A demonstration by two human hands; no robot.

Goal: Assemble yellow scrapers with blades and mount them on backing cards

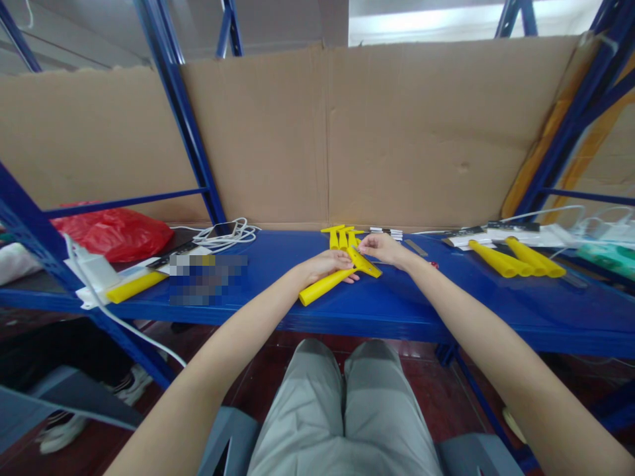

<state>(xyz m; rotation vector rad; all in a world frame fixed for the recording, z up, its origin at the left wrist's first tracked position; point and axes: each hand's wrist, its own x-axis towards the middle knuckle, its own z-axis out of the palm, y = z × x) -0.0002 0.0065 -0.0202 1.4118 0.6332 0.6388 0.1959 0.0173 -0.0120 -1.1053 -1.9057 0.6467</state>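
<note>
A yellow T-shaped scraper (327, 285) lies across my left hand (330, 266), whose fingers are closed around it near the head. Its thick round handle points toward me and to the left; the flat head angles to the right. My right hand (384, 248) is at the upper end of that head, with thumb and fingertips pinched together. Whatever is between those fingertips is too small to make out. Just behind my hands, several more yellow scrapers (342, 239) lie side by side on the blue bench (278, 251).
Black-and-white packages (385, 233) and a flat grey strip (415, 247) lie behind my right hand. More yellow handles (516, 259) are at the right. A coiled white cable (233, 235), a red plastic bag (116, 231) and a power strip (94, 274) are at the left. Cardboard (397, 132) walls the back.
</note>
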